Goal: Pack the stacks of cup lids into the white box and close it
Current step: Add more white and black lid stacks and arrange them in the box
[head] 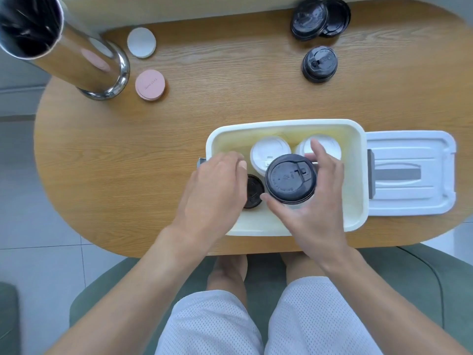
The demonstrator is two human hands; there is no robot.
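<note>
Head view: right hand [311, 201] gripping black lid stack [291, 178] upright above white box [355, 180]'s near middle; left hand [217, 185], grip unclear, covers near-left stack [253, 192].

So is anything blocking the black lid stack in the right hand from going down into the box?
Possibly. The right hand holds the black lid stack over the white box, overlapping a white lid stack behind it. A smaller black stack and the left hand crowd its left.
</note>
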